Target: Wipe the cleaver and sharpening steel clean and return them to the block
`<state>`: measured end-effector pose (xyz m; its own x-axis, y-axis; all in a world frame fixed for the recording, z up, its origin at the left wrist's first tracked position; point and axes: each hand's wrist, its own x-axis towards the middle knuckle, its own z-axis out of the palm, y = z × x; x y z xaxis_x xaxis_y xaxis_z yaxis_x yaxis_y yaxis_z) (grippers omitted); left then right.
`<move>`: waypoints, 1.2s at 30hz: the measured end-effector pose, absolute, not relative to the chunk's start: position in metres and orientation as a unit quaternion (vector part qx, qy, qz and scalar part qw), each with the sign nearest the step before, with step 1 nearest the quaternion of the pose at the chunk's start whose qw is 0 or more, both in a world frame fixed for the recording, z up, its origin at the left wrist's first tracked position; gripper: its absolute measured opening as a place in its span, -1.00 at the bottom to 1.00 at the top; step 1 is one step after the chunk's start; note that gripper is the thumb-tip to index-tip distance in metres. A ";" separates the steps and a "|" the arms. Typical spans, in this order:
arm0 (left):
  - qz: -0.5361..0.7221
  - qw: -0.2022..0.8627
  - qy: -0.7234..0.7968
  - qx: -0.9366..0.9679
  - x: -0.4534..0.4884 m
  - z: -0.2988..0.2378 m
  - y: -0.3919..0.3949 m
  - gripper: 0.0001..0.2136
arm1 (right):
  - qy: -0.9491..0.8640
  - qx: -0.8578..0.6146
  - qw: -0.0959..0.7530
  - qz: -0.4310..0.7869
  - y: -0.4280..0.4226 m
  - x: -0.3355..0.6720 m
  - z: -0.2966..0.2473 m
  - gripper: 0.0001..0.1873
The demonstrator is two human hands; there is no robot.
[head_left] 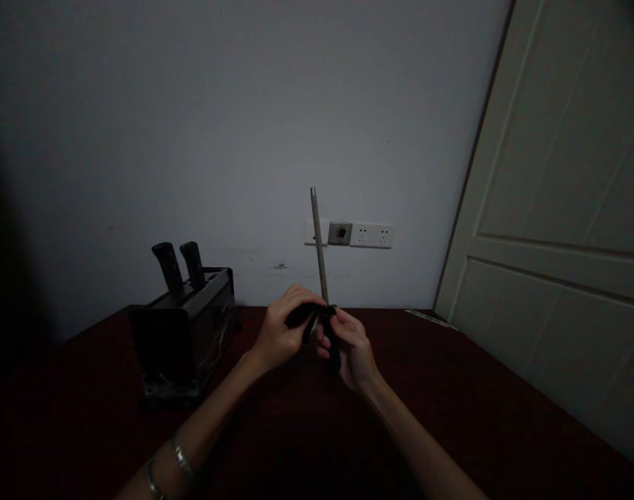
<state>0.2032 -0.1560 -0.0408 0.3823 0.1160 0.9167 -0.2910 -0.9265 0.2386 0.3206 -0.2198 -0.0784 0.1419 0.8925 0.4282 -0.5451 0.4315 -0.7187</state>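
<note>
Upright in my right hand [352, 347] is a honing steel [319, 246], a long grey rod with a black handle, tilted slightly left at its top. The fingers wrap round its handle, and the thumb is near the base of the rod. My left hand [282, 330] is closed on a black-handled tool [299, 316] with a short shiny metal part. The fingers and the dim light hide much of it, so its kind cannot be told. Its far end meets or overlaps the base of the steel's rod, close to my right thumb.
A dark knife block [186, 333] stands on the left of the dark red table [400, 417], with two black knife handles [180, 266] sticking up from it. Behind are a pale wall with a socket panel [371, 236] and, at right, a white panelled door [551, 229].
</note>
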 end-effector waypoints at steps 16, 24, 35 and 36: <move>0.586 0.156 -0.037 0.795 0.198 -0.036 -0.153 -0.82 | -0.451 -0.205 0.717 0.490 -0.219 0.325 -0.078 -0.83; 0.551 0.103 -0.094 0.822 0.202 -0.038 -0.162 -0.75 | -0.447 -0.188 0.725 0.489 -0.219 0.322 -0.081 -0.88; 0.563 0.156 -0.044 0.811 0.197 -0.039 -0.148 -0.84 | -0.449 -0.173 0.718 0.502 -0.221 0.322 -0.075 -0.76; 0.572 0.151 -0.038 0.805 0.197 -0.039 -0.148 -0.83 | -0.450 -0.173 0.717 0.503 -0.221 0.322 -0.075 -0.76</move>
